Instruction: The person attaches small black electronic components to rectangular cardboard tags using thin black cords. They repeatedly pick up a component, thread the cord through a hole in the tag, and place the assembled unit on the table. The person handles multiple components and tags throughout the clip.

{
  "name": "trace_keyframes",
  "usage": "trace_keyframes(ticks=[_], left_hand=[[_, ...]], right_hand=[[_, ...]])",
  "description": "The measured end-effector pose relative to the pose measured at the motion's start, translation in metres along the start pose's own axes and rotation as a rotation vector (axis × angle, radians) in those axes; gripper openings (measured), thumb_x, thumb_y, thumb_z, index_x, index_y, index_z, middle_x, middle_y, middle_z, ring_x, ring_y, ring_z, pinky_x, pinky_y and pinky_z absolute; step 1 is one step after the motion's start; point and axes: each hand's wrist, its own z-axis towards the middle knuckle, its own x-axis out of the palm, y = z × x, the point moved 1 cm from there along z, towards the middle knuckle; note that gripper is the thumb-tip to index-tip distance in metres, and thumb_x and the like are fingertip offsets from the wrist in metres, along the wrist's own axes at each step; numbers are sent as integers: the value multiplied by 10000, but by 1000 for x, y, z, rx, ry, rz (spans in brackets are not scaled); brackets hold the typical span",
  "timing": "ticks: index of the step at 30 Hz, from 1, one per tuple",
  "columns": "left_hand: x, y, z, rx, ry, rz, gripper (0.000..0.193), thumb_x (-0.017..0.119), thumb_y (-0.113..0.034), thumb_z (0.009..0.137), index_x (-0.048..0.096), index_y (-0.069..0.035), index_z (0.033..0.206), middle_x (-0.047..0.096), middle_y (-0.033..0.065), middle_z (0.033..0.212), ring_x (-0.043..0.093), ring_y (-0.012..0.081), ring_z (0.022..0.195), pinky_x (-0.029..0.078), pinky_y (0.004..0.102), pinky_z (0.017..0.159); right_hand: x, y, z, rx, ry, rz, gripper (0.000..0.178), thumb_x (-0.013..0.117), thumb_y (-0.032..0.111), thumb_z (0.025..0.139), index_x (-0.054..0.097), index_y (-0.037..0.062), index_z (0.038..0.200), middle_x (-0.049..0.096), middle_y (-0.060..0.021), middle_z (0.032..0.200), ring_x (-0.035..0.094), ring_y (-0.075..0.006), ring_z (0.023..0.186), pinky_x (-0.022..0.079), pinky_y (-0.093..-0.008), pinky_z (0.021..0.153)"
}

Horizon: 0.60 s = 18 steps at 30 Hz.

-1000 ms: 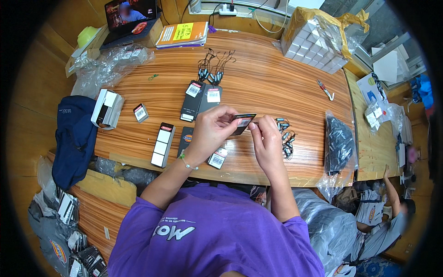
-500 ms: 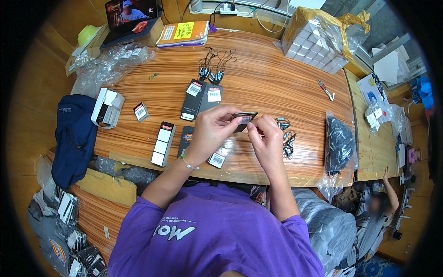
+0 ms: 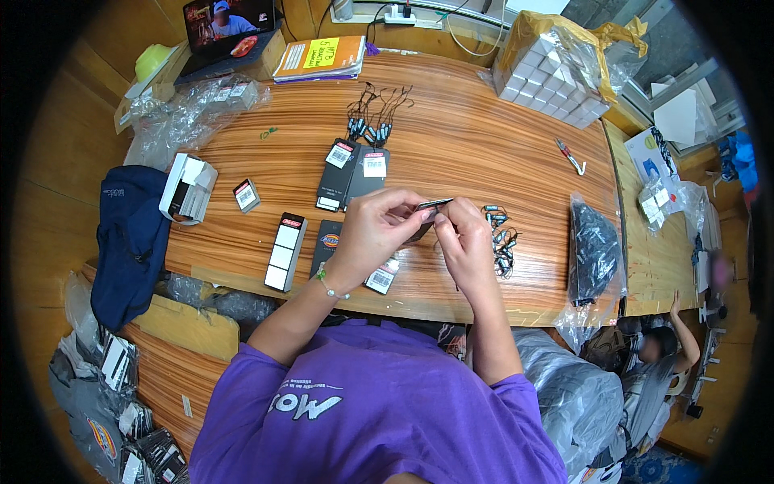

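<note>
One likely light, stiff card (image 3: 420, 233), best held edgewise, was pinched by the left hand (image 3: 375, 232), right hand (image 3: 467, 239) closed against it, near the front edge of the bench (image 3: 476, 129).

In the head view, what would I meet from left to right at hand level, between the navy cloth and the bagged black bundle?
White open box, small tag stack, long tag stack with white panels, left hand, right hand, bundled black cords.
</note>
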Motion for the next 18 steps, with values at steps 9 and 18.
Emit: trace_keyframes(ticks=[9, 18], left_hand=[[0, -3, 0, 17, 28, 67, 103, 642, 8, 786, 636, 30, 886, 623, 43, 834, 604, 69, 734, 511, 187, 591], [0, -13, 1, 88, 36, 180, 86, 643, -26, 779, 642, 16, 854, 614, 55, 767, 600, 94, 655, 496, 208, 561]], right_hand=[[-8, 0, 4, -59, 93, -160, 138, 533, 82, 756, 483, -21, 679, 488, -144, 682, 490, -313, 704, 384, -396, 661], [4, -13, 2, 54, 13, 230, 134, 519, 40, 780, 485, -42, 680, 458, -115, 663, 457, -224, 636, 369, -319, 595]])
